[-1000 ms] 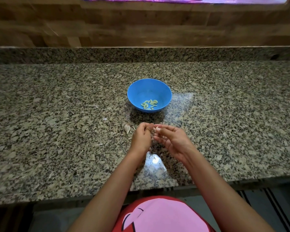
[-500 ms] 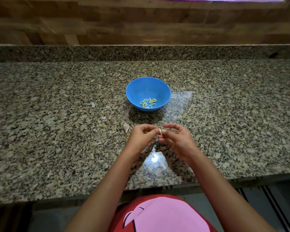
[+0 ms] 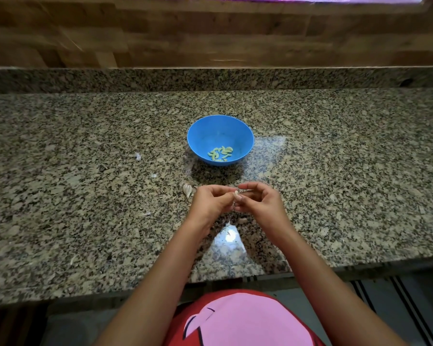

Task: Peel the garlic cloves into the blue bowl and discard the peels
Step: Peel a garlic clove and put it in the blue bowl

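As left hand (image 3: 210, 203) and right hand (image 3: 261, 203) pinch one clove (image 3: 235, 195), another clove (image 3: 187, 189) lies nearby.

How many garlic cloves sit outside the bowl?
2. The loose clove lies on the counter beside the left hand; the held clove is pinched between it and the right hand. Others may be hidden.

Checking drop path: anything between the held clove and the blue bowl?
Nothing visible: left hand and right hand pinch the clove short of the blue bowl; only counter between. The loose clove lies left of it.
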